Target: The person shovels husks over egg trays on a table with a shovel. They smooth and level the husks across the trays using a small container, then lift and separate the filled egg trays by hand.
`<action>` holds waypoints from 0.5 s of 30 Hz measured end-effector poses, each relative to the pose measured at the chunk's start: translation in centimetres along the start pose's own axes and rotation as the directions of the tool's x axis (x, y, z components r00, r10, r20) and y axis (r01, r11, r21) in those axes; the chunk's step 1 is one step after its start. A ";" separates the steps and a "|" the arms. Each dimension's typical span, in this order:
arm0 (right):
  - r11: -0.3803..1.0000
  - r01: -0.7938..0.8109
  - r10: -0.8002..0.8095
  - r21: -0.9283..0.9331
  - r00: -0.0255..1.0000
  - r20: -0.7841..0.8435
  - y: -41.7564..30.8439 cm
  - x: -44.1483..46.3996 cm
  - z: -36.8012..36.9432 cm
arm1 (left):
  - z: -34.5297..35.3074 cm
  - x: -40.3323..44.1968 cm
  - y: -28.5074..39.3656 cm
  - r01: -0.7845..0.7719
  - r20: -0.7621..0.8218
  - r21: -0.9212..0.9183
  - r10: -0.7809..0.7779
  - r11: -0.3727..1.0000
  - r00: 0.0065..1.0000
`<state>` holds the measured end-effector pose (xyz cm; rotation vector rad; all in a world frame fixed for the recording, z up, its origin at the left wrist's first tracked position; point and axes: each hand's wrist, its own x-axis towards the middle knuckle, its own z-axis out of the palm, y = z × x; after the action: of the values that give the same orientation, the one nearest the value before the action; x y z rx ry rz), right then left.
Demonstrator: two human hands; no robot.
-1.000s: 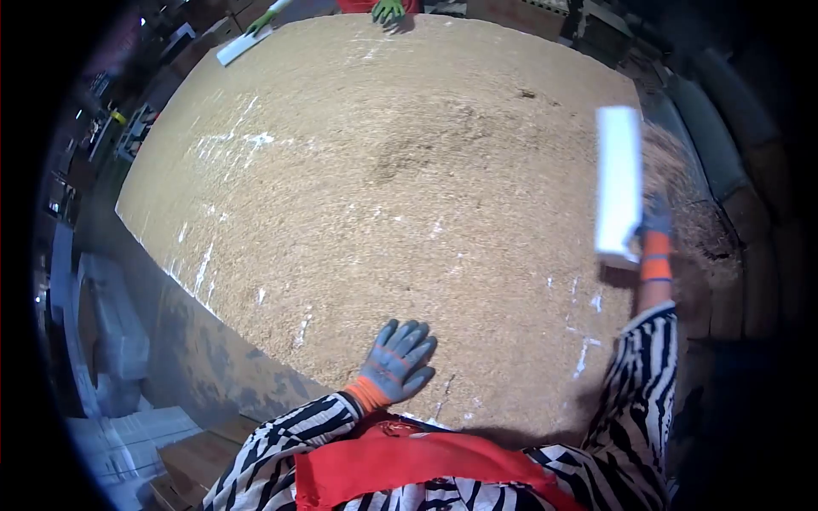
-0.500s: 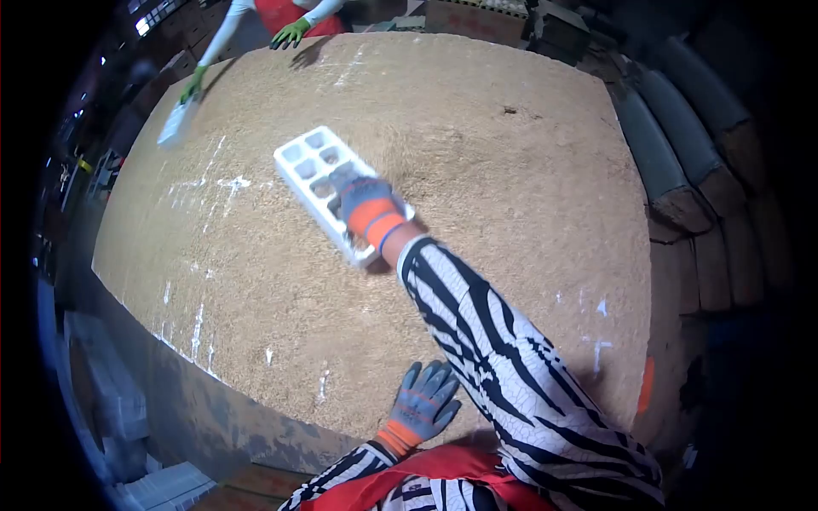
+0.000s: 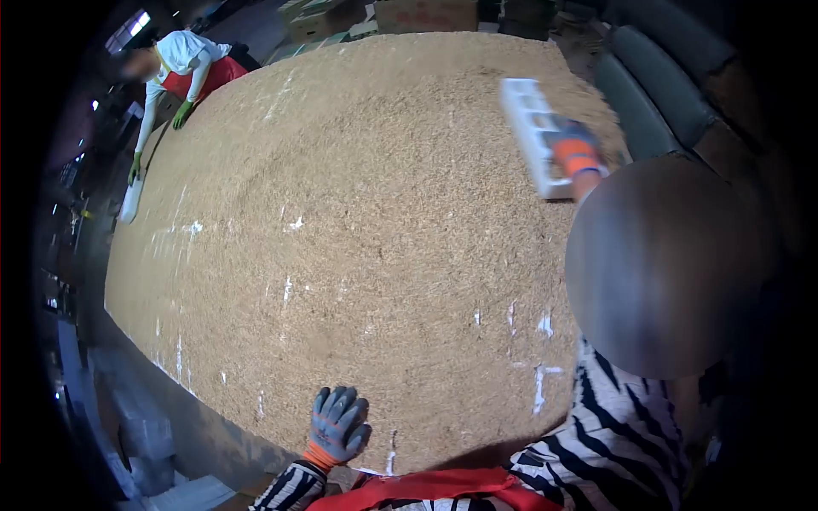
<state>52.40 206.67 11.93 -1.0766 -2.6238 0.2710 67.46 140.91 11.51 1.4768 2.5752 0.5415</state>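
Note:
My right hand (image 3: 577,146), in a grey and orange glove, is closed on a white foam tray (image 3: 537,162) with rows of square hollows. The tray lies on a wide layer of tan, husk-like flakes (image 3: 366,255) near the far right edge; hand and tray are smeared by motion. At the near edge my left hand (image 3: 338,423), gloved the same way, rests flat on the flakes with its fingers stretched out and nothing held. White streaks (image 3: 538,387) show through the layer in several spots.
Across the table, at the far left, a person in a red apron and green gloves (image 3: 181,115) leans over, one hand on a white block (image 3: 130,200). Dark, padded-looking long shapes (image 3: 665,89) line the right side. Cardboard boxes (image 3: 426,15) stand behind the far edge.
My right hand has carried the tray from the middle-left to the far right. My view has shifted, and my left hand stays flat near the edge. The other person's white block is now farther left.

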 end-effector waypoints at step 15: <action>0.916 0.390 -0.397 0.099 0.915 0.069 -0.9 -21.1 -3.3 | 1.3 -0.3 0.0 -0.031 0.033 0.067 0.029 0.997 0.999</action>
<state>67.19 191.32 11.15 -0.4979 -2.8026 0.3392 68.00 140.96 10.27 1.5343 2.5748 0.4341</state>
